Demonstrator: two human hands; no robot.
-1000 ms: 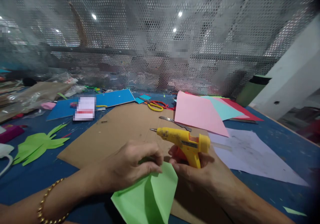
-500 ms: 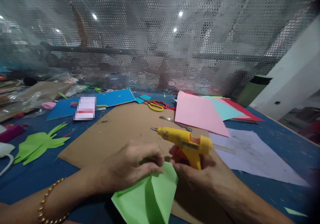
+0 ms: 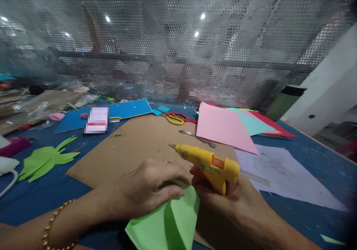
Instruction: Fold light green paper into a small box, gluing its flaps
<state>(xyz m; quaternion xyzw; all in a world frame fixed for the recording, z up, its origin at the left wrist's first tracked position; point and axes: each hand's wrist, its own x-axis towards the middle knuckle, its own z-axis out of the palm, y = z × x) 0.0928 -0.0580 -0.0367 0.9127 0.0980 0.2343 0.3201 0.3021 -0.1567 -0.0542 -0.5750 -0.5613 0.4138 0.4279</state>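
Observation:
My left hand pinches the upper edge of a folded light green paper, with thumb below and fingers curled over it. A yellow hot glue gun is in my right hand, its nozzle pointing left above the brown cardboard. A clear glue stick sticks out of its back end. The right fingers are close to the green paper's upper right corner; whether they touch it I cannot tell. The paper's lower end runs out of view.
Scissors with yellow handles and a metal blade tool lie beyond my hands. Pink paper and a lilac sheet are on the right. Cut green paper leaves lie on the left. A perforated metal screen stands behind.
The glue gun has tilted slightly, its rear end lower and farther right. My left fingers have shifted a little to the right along the green paper's edge.

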